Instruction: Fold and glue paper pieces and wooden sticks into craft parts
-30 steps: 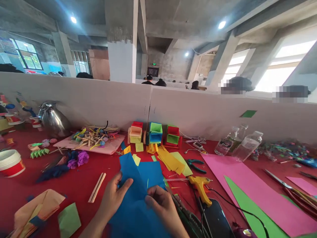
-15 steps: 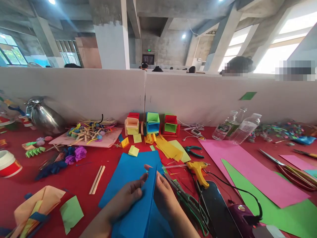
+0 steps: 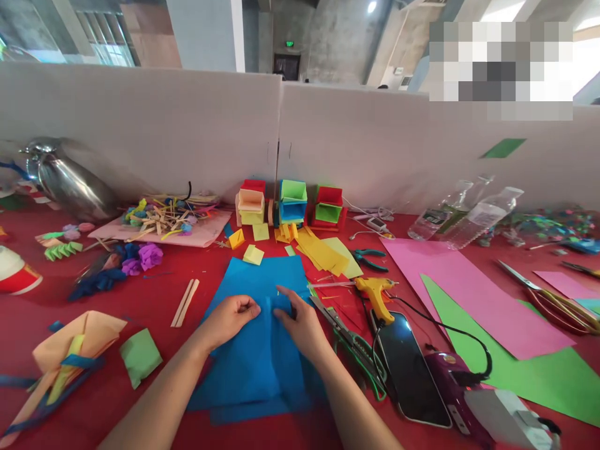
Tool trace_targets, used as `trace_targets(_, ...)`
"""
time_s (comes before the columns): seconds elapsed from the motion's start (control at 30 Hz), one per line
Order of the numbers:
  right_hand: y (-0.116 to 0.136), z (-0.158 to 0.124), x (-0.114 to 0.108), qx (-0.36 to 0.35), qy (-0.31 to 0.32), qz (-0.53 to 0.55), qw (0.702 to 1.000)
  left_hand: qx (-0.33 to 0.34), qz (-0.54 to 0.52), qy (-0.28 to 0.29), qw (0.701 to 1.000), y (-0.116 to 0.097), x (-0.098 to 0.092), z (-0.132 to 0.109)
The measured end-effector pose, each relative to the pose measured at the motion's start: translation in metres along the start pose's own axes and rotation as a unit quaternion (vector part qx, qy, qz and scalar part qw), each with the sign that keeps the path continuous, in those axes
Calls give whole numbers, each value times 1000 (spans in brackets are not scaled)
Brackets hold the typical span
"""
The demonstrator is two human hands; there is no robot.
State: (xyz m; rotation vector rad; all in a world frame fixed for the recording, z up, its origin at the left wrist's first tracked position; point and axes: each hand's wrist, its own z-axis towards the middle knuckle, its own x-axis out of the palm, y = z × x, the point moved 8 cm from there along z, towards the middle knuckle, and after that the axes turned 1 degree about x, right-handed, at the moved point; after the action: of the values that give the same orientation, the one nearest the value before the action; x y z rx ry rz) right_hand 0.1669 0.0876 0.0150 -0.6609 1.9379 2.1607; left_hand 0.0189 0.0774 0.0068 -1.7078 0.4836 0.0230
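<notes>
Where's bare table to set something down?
Bare red tabletop: left of the wooden sticks, between the purple crumpled paper and light-green paper piece. A narrower strip separates the sticks from the blue paper. Crowded: just right of the blue paper, with scissors, yellow glue gun and phone.

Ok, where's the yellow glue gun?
In the head view, the glue gun lies right of the right hand, between the pliers and the phone.
</notes>
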Motion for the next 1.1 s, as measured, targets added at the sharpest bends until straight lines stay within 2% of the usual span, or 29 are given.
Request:
trace_targets(0.07, 6, -1, 3, -34, 11, -28, 999, -1, 5, -10, 1000, 4, 0, 4)
trace_targets(0.13, 14, -3, 5, -55, 15, -25, 998, 9, -34, -30, 999, 4, -3, 6)
trace_targets(0.27, 21, -7, 2, -31, 6, 5, 999, 26, -105, -75, 991, -6, -11, 0)
trace_targets(0.5, 25, -6, 0, 5, 69, 197, 978, 40, -81, 15, 996, -27, 5, -16)
trace_targets(0.73, 33, -7, -1, 3, 100, 136, 986, 38, -94, 26, 995, -32, 11, -20)
trace_targets(1.1, 43, -11, 3, -22, 112, 138, 984, 25, -68, 10, 997, -31, 13, -19)
